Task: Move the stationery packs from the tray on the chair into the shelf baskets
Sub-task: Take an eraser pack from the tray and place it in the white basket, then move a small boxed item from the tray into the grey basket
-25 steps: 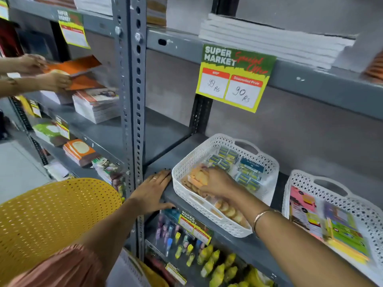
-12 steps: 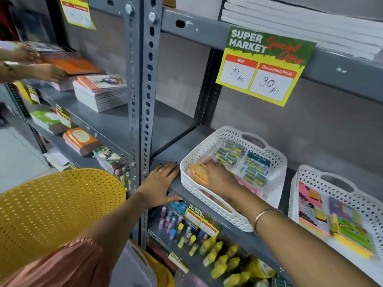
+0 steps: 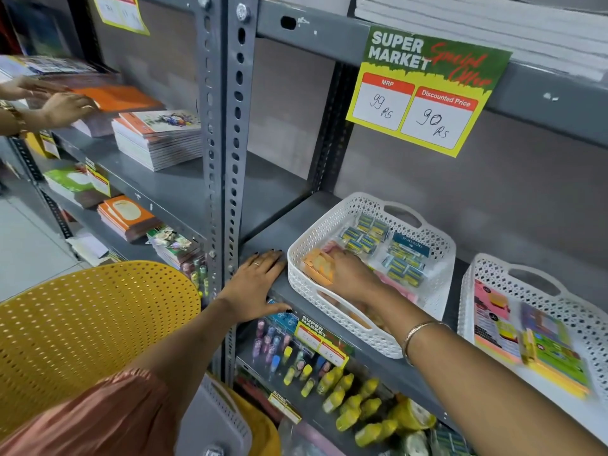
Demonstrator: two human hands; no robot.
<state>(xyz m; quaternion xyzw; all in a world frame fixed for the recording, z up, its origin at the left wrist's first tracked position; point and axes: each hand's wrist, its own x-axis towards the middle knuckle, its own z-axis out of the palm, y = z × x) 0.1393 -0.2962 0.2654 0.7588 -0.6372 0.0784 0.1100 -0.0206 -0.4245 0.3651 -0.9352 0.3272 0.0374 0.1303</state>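
Left hand [image 3: 255, 286] flat, fingers spread, on shelf edge [image 3: 296, 287]; right hand [image 3: 353, 274] resting loosely on packs in basket [image 3: 332, 311].

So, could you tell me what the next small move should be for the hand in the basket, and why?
Probably let go and lift the right hand out of the white basket. It lies flat on the orange pack, which already rests inside beside the blue and yellow packs, so that pack looks placed. The left hand only braces on the shelf edge.
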